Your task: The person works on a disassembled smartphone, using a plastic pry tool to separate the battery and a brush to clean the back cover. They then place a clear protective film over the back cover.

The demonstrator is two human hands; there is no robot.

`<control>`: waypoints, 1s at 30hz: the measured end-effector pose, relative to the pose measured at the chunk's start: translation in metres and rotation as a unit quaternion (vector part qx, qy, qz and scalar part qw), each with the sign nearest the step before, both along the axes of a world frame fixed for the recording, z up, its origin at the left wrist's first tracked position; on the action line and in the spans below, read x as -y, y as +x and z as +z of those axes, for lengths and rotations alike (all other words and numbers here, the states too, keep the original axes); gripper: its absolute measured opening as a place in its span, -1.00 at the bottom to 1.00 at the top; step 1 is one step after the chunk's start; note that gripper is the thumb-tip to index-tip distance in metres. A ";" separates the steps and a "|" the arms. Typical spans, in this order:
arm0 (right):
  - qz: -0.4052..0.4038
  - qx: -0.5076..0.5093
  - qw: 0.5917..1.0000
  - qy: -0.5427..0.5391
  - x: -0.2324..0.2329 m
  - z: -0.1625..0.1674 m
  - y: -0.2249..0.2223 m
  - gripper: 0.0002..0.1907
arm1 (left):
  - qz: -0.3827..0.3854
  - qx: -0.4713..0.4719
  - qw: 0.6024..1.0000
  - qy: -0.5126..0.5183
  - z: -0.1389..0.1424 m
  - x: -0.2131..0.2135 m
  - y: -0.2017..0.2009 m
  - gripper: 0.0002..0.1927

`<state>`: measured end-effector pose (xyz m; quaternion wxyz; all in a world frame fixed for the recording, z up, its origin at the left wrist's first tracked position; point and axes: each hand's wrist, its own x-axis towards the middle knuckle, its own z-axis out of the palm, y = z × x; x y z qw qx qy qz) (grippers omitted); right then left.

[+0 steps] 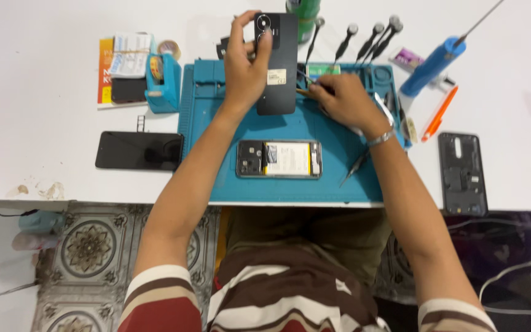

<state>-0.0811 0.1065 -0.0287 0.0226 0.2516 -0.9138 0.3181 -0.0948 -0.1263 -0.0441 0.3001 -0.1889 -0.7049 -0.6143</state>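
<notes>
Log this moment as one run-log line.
left hand: holds black back cover | right hand: on mat, near tweezers | opened phone: on mat

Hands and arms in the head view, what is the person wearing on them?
Both forearms are bare. The right hand has a thin silvery bracelet at the wrist; the left hand wears nothing visible. Short sleeves striped cream, brown and dark red cover the upper arms.

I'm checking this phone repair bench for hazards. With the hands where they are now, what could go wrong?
1. The left hand holds the black back cover up off the blue mat; a slip could drop it onto the opened phone just below.
2. The right hand works at the mat's far edge, and its forearm crosses above a loose screwdriver, which it might knock.
3. The screwdriver tip lies close to the opened phone and could scratch it.
</notes>
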 end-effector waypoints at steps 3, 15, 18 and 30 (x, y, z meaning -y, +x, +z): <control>0.006 -0.001 1.000 -0.028 -0.008 -0.004 0.000 -0.70 | 0.001 -0.001 1.000 -0.028 -0.004 -0.002 -0.002 -0.76; -0.024 -0.075 0.989 -0.126 0.000 0.000 0.006 -0.71 | -0.020 0.041 0.998 0.049 -0.006 0.001 -0.007 -0.82; -0.037 -0.072 0.985 -0.152 0.005 0.004 0.014 -0.67 | -0.052 0.115 0.985 0.117 -0.005 0.002 -0.002 -0.82; -0.059 -0.103 0.967 -0.223 -0.001 -0.004 0.003 -0.57 | -0.136 0.054 0.986 0.078 0.008 0.009 0.004 -0.64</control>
